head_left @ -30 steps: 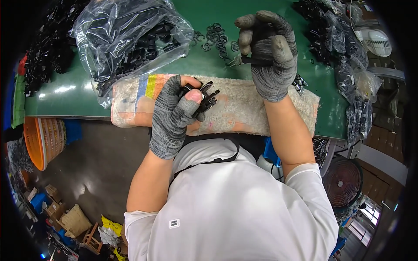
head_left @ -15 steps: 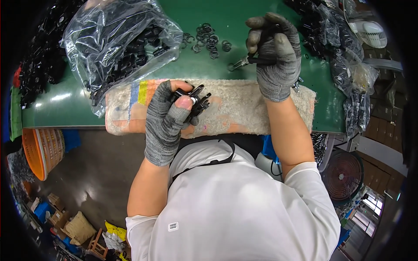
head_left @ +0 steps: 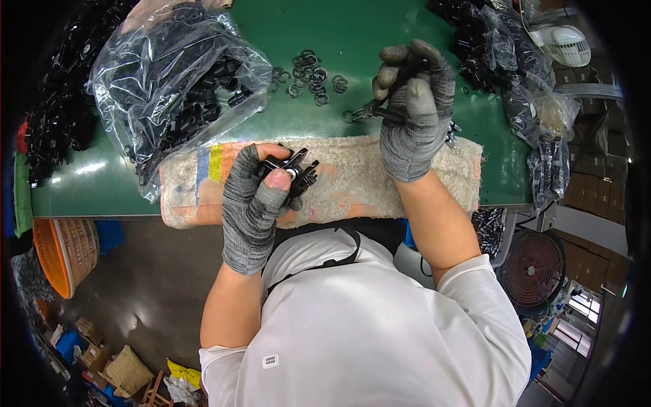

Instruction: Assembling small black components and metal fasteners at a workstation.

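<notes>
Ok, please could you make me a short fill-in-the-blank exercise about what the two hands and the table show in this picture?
1. The left hand holds a black plastic part above the ____ lying on the table edge.
2. The right hand grips ____.
3. The table top is ____ in colour.
4. Both hands wear grey ____.

Missing words: towel; pliers; green; gloves

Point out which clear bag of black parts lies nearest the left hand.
The big crumpled bag at the table's left, just above the left hand; the other bags lie far right.
</notes>
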Available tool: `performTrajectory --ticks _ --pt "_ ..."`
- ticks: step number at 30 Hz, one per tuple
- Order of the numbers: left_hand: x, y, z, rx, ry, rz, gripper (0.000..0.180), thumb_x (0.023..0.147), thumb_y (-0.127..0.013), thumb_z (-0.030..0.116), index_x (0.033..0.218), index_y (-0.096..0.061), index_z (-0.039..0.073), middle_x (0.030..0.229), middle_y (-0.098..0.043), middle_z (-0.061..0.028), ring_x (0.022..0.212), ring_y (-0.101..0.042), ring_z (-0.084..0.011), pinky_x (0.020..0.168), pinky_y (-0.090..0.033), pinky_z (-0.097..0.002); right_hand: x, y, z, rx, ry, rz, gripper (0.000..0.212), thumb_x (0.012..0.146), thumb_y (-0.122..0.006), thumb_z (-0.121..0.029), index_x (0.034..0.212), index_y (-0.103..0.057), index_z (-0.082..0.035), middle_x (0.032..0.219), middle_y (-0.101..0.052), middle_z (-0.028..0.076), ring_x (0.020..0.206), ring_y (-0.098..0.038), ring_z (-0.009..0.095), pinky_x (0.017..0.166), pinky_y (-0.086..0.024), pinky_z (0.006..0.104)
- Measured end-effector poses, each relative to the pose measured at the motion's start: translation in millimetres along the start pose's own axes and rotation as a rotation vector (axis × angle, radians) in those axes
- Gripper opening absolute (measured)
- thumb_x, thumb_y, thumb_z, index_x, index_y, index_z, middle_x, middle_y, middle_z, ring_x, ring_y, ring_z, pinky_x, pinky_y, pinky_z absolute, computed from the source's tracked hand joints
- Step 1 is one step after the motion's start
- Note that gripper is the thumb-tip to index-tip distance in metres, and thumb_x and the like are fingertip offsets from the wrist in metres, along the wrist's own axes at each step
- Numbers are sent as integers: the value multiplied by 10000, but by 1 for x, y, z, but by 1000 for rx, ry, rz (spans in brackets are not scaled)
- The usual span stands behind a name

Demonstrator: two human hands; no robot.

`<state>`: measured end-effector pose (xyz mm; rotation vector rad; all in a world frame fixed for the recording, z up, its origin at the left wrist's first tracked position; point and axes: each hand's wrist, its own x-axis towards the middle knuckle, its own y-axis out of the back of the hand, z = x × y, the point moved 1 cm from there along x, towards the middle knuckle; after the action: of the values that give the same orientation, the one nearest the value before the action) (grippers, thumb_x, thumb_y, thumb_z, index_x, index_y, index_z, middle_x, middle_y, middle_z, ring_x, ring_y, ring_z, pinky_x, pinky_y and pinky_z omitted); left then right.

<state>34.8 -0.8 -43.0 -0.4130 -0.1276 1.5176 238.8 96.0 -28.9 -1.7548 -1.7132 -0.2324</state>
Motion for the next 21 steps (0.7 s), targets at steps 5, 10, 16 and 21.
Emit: performTrajectory --ticks 5,10,16,21 --pt "-3 -2 4 86 15 21 492 893 -658 446 1124 -567 20 998 -632 -82 848 -626 -150 709 -510 -257 3 2 -4 28 -25 -18 399 947 -616 -229 1292 -528 -49 1092 -625 151 879 -597 153 726 -514 279" --pt "-8 -1 7 5 50 -55 466 892 -674 357 1205 -546 37 931 -644 -75 707 -590 -107 597 -470 -231 6 2 -14 38 -86 -51 374 944 -623 -224 1267 -556 -48 1081 -633 148 862 -601 157 714 -507 280" --pt "-10 -13 21 117 113 -164 439 888 -630 32 1311 -511 40 912 -596 -43 747 -586 -92 650 -500 -237 35 -20 -67 260 -195 -233 337 958 -553 -204 1247 -582 -33 1054 -643 154 814 -585 163 669 -480 283" --pt "-15 -22 26 287 59 -123 437 848 -588 -31 1282 -558 14 1075 -610 -48 913 -565 -105 821 -493 -238 12 -79 -111 320 -347 31 406 912 -588 -237 1256 -545 -27 1025 -630 192 745 -605 218 635 -506 313"
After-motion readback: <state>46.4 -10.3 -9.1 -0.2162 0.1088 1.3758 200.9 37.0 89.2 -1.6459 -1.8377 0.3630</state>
